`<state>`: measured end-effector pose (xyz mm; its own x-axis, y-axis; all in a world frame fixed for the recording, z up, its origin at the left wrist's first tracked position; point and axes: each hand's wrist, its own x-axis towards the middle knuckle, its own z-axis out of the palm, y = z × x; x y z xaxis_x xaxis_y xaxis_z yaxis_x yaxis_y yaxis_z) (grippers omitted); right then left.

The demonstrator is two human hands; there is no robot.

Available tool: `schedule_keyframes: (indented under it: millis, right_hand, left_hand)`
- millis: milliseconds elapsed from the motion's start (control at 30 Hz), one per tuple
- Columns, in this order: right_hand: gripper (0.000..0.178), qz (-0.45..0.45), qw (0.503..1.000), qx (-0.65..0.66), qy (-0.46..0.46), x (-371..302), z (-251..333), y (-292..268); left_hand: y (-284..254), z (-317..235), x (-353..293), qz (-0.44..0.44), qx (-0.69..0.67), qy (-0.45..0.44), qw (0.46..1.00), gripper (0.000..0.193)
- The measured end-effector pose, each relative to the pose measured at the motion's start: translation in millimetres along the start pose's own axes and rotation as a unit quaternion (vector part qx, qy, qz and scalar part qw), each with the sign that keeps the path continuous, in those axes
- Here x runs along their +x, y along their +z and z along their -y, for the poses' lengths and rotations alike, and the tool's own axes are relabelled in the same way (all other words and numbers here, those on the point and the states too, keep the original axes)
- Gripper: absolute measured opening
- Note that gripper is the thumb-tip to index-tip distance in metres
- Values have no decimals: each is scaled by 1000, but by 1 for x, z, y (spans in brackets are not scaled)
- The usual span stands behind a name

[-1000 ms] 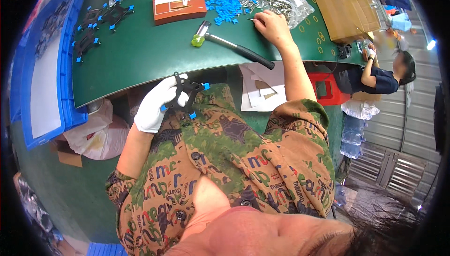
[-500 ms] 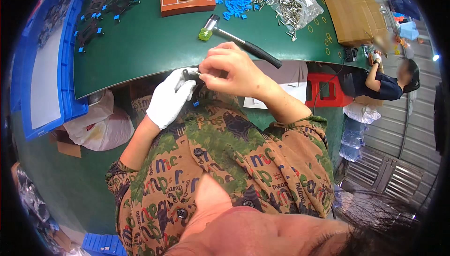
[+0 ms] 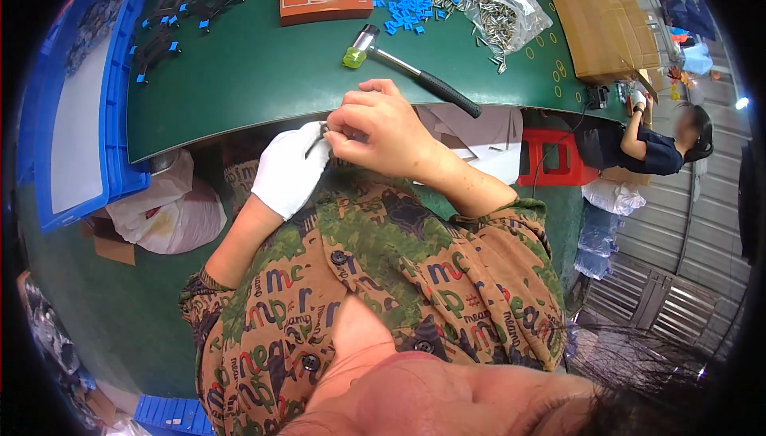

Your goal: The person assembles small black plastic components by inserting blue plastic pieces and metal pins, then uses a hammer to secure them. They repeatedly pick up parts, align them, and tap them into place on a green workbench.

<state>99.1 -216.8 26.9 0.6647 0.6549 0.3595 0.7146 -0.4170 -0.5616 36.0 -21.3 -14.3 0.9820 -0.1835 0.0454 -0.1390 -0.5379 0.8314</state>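
Note:
In my white-gloved left hand, closed fingers hold a black bracket, mostly hidden by both hands. My bare right hand is closed against it, thumb and forefinger pinched at its upper end; what they pinch is hidden. Both hands are in front of my body, just off the near edge of the green table. Beyond them lies a hammer with a black grip and a yellow-green tip. Several black brackets with blue end pieces lie at the far left.
Loose blue clips and a bag of metal pins lie at the back. A brown box stands near them, a cardboard box at right. Blue crates flank the left; a red stool and a co-worker are right.
My right hand has shifted slightly left and down, closer over the left glove. The small light piece at its fingertips and the bracket's blue end below no longer show.

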Motion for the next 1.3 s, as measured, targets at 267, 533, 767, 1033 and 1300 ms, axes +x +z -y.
schedule_keyframes:
  millis: [267, 533, 767, 1033, 1300]
  right_hand:
    - [17, 12, 998, -14, -54, 1, -14, 9]
    - [23, 13, 985, -51, -163, -2, -20, 29]
    - [17, 4, 981, -79, -178, -10, -18, 38]
    - [18, -39, 985, -76, -150, -25, -25, 62]
    - [25, -73, 985, -64, -141, -21, -21, 30]
  left_hand:
    - [-25, 1, -3, 79, -35, -46, 995, 21]
    - [-38, 9, -19, 176, -190, -74, 963, 28]
    - [-37, 9, -24, 184, -234, -117, 948, 27]
    - [-26, 17, -28, 177, -157, -96, 967, 25]
    - [-22, 14, -28, 52, -39, 47, 997, 25]
